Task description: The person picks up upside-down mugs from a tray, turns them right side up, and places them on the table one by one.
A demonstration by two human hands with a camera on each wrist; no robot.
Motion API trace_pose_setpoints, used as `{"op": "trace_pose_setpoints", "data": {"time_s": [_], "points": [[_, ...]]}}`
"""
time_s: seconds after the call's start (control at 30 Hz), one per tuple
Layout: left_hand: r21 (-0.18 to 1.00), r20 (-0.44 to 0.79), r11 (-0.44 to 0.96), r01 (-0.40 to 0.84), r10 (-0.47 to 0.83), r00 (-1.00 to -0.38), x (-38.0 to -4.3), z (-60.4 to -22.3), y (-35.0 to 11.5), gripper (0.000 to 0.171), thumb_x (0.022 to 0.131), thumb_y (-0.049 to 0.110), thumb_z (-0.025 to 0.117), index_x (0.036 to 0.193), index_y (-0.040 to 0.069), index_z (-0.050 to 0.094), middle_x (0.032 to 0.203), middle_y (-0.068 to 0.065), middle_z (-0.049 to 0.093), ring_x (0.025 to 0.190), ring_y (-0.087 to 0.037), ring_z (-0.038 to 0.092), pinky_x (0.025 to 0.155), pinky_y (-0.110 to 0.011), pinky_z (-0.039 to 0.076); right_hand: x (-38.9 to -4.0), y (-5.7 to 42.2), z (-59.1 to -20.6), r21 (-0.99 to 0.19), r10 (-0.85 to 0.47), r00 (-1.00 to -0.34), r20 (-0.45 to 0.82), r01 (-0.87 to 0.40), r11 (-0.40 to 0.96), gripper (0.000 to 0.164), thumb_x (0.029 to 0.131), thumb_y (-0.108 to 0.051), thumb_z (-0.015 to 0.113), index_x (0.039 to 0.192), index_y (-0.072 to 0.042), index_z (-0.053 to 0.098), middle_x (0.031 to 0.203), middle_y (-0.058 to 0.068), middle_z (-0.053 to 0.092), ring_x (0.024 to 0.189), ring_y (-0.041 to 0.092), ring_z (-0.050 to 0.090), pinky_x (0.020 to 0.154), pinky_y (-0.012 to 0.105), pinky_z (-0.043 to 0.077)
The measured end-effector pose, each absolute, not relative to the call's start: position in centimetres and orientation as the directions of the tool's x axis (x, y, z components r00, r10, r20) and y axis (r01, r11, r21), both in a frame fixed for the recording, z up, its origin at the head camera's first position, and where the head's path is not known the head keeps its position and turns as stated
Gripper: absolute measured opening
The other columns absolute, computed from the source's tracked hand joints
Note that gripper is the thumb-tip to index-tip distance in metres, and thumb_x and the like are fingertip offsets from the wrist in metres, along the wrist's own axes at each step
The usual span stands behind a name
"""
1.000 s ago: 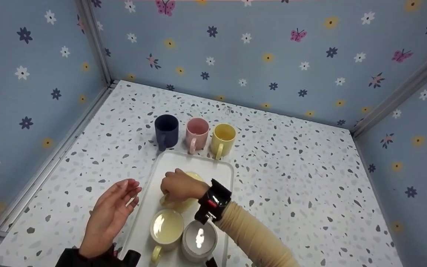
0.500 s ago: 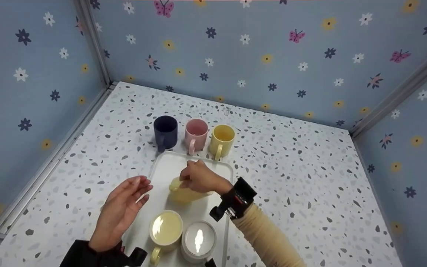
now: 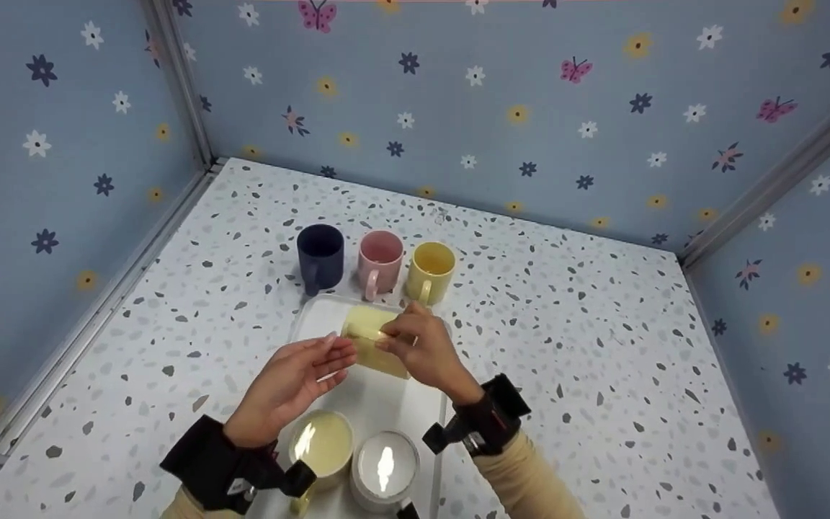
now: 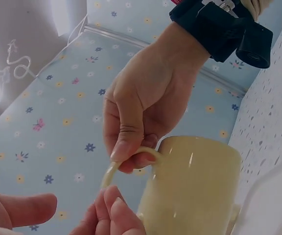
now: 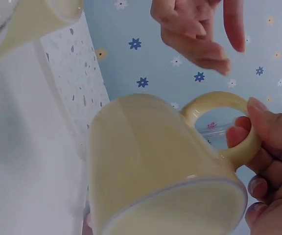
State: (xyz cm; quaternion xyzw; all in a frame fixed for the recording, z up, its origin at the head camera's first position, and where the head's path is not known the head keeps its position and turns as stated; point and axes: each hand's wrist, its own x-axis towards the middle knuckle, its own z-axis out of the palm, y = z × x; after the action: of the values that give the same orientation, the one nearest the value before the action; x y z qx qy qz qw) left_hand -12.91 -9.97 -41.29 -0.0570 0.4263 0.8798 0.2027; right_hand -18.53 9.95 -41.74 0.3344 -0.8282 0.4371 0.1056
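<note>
My right hand (image 3: 426,346) pinches the handle of a pale yellow mug (image 3: 379,355), which is tipped onto its side over the far half of a white tray (image 3: 325,301). In the right wrist view the thumb and fingers close round the handle (image 5: 214,100), and one end of the mug faces the camera. My left hand (image 3: 300,378) reaches in from the left with its fingers extended and holds nothing. In the left wrist view its fingertips (image 4: 116,208) are right at the lower end of the handle.
On the near part of the tray stand a pale yellow mug (image 3: 328,447) and a whitish mug (image 3: 386,468). Beyond the tray, a navy mug (image 3: 325,270), a pink mug (image 3: 384,272) and a yellow mug (image 3: 431,280) form a row on the speckled table (image 3: 566,360). Patterned walls enclose it.
My right hand has lifted the pale yellow mug, turned it onto its side and moved it away and to the right. My left hand has come rightward, close to its handle.
</note>
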Motion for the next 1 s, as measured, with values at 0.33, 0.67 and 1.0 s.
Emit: {"op": "trace_pose_setpoints", "data": {"time_s": [0.33,0.67,1.0], "points": [[0.647,-0.321,-0.624,-0.438,0.298,-0.899,-14.4,-40.3,-7.5,0.023,0.099,0.013,0.046,0.086,0.006,0.064,0.089,-0.007,0.065,0.088,-0.018,0.062,0.077,-0.029,0.047,-16.7,10.6,-42.3,-0.597,-0.279,-0.663,0.695,-0.748,0.289,0.011,0.069,0.000,0.077,0.077,0.000,0.070,0.072,0.006,0.067,0.073,0.024,0.050,0.068,0.033,0.041],[0.656,-0.366,-0.622,-0.428,0.234,-0.901,-14.9,-39.4,-6.1,0.021,0.099,0.013,0.046,0.089,0.003,0.062,0.083,-0.006,0.062,0.078,-0.016,0.060,0.072,-0.028,0.045,-16.4,11.3,-43.4,-0.499,-0.289,-0.566,0.772,-0.821,0.277,0.016,0.065,0.000,0.079,0.077,-0.004,0.069,0.076,0.002,0.068,0.075,0.021,0.049,0.070,0.033,0.040],[0.673,-0.379,-0.596,-0.438,0.231,-0.896,-15.3,-39.5,-4.9,0.023,0.098,0.012,0.048,0.084,0.002,0.063,0.076,-0.005,0.062,0.073,-0.015,0.057,0.070,-0.026,0.043,-16.2,11.9,-44.5,-0.453,-0.296,-0.517,0.803,-0.853,0.258,0.020,0.061,-0.002,0.080,0.077,-0.005,0.069,0.076,0.004,0.068,0.074,0.023,0.051,0.070,0.035,0.041]]}}
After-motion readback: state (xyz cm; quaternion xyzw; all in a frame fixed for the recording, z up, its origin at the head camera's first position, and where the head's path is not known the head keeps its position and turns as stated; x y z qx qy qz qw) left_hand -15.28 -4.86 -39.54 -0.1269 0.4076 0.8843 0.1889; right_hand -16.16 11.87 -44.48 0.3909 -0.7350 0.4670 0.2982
